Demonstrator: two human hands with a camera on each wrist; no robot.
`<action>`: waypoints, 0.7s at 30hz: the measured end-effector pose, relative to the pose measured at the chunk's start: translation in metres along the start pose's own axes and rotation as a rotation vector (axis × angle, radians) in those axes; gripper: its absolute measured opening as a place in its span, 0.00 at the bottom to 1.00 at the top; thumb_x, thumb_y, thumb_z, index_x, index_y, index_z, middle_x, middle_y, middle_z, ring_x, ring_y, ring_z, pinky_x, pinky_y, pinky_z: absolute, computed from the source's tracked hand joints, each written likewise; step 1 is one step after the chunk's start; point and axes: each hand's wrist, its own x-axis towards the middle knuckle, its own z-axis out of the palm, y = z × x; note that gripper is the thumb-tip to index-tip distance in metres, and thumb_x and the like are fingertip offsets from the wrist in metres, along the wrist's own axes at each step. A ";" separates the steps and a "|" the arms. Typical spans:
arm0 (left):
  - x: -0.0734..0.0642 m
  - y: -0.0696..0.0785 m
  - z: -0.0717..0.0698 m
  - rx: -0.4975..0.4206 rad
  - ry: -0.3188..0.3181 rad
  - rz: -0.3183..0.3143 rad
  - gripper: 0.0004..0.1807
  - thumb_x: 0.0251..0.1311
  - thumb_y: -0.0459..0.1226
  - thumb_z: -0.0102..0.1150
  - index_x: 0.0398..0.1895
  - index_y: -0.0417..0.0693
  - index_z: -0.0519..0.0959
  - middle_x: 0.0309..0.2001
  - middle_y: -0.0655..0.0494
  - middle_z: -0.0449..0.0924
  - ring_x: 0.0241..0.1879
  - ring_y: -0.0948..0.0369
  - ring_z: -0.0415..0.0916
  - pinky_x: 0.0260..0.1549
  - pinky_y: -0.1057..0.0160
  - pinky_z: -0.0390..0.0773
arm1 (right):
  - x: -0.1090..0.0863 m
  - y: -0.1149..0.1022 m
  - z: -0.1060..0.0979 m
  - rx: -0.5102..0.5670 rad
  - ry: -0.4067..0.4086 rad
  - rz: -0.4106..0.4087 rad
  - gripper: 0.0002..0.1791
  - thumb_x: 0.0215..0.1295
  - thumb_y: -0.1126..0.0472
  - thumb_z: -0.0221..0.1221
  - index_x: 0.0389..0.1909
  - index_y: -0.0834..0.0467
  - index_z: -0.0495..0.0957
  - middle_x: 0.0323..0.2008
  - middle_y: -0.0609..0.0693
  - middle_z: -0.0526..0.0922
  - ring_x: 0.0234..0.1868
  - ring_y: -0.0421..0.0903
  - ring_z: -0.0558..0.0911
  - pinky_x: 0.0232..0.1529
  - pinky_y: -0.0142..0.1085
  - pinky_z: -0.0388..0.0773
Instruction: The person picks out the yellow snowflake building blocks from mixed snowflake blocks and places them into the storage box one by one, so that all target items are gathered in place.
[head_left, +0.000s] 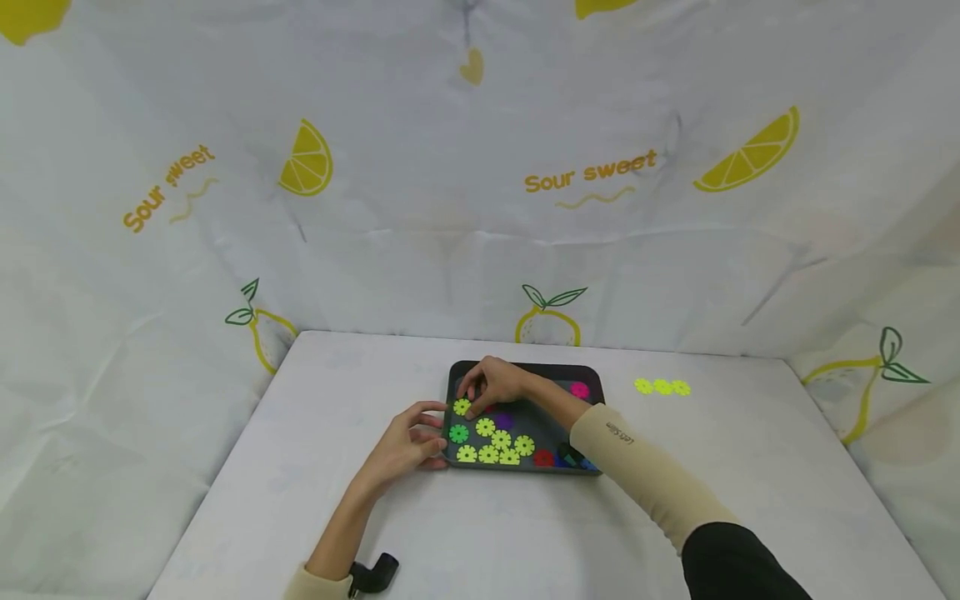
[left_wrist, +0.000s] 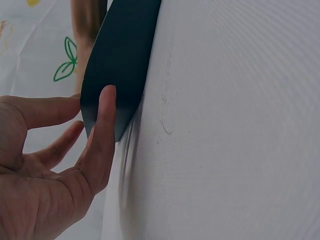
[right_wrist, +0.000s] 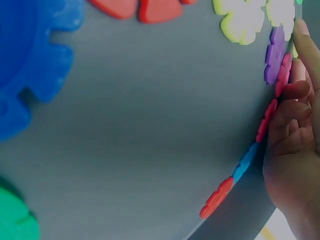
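Note:
A dark tray [head_left: 570, 375] holds several flower-shaped notched plastic discs, many of them yellow [head_left: 501, 439]. My left hand [head_left: 408, 442] is at the tray's left edge; in the left wrist view its spread fingers [left_wrist: 102, 130] touch the outside wall. My right hand [head_left: 495, 383] reaches over the back rim's left part. Its thumb and a finger are at the edges of a yellow notched disc [head_left: 462, 407], pinching it near the left wall. In the right wrist view that contact is partly hidden behind other discs.
Three yellow discs [head_left: 662, 387] lie in a row on the white table [head_left: 750, 467], right of the tray. Green [head_left: 458, 433], red [head_left: 543, 458], purple [head_left: 504, 421] and pink [head_left: 580, 389] discs share the tray. A lemon-print cloth [head_left: 420, 250] hangs behind.

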 end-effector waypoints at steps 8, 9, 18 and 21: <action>0.000 0.000 0.000 0.002 -0.001 0.007 0.34 0.68 0.23 0.64 0.76 0.42 0.70 0.62 0.34 0.74 0.46 0.57 0.85 0.43 0.54 0.96 | 0.000 -0.001 0.001 -0.041 0.003 -0.020 0.14 0.61 0.61 0.79 0.46 0.58 0.90 0.34 0.47 0.86 0.24 0.33 0.75 0.28 0.23 0.74; 0.000 0.000 0.000 0.001 -0.001 0.007 0.33 0.68 0.23 0.64 0.76 0.42 0.70 0.61 0.34 0.74 0.46 0.57 0.85 0.43 0.54 0.96 | 0.000 -0.001 0.001 -0.043 0.003 -0.023 0.14 0.61 0.61 0.79 0.46 0.58 0.90 0.34 0.47 0.86 0.24 0.33 0.75 0.28 0.23 0.74; 0.000 0.000 0.000 -0.001 0.005 0.007 0.33 0.68 0.23 0.64 0.75 0.43 0.71 0.61 0.34 0.74 0.46 0.57 0.85 0.43 0.53 0.96 | 0.003 -0.007 0.003 -0.117 0.007 -0.098 0.14 0.59 0.60 0.80 0.43 0.56 0.88 0.41 0.51 0.88 0.28 0.34 0.75 0.31 0.24 0.75; 0.000 0.000 0.000 -0.001 0.006 0.007 0.33 0.68 0.23 0.64 0.75 0.43 0.71 0.61 0.34 0.74 0.46 0.57 0.85 0.43 0.53 0.96 | 0.004 -0.008 0.003 -0.135 0.014 -0.102 0.14 0.59 0.60 0.80 0.43 0.55 0.88 0.39 0.49 0.88 0.30 0.33 0.76 0.32 0.24 0.75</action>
